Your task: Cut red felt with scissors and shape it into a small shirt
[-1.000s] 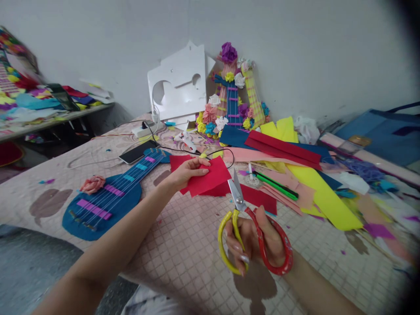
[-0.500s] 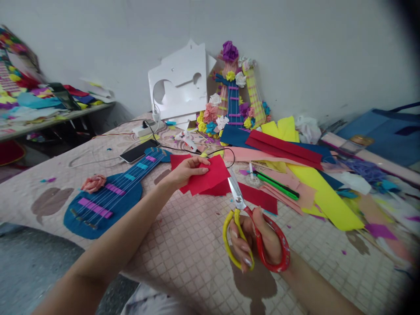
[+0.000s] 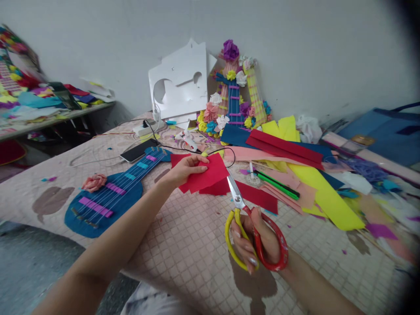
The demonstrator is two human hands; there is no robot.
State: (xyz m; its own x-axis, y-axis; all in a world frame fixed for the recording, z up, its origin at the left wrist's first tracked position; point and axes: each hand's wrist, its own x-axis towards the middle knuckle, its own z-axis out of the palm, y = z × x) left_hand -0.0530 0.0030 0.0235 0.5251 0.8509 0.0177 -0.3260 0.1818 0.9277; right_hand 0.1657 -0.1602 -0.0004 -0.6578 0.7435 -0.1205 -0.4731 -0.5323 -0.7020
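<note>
My left hand (image 3: 183, 170) pinches a red felt piece (image 3: 210, 175) and holds it just above the table, over more red felt (image 3: 259, 197). My right hand (image 3: 254, 240) grips scissors (image 3: 244, 218) with one yellow and one red handle. Their blades are closed and point up-left, the tip right at the lower right edge of the held red piece. A blue felt guitar (image 3: 108, 197) with purple and teal bars and a pink rose lies left of my left forearm.
Yellow, pink, red and blue felt sheets (image 3: 295, 170) and green pens (image 3: 277, 184) are piled at right. A phone (image 3: 138, 151), power strip, cables and glue gun (image 3: 188, 140) lie behind. Flower-decorated guitars (image 3: 234, 96) and white cut-out board (image 3: 179, 85) lean on the wall.
The scissors' handles have squeezed together and the blades have moved up-left toward the red piece's edge. My left hand has kept its hold, nearly still.
</note>
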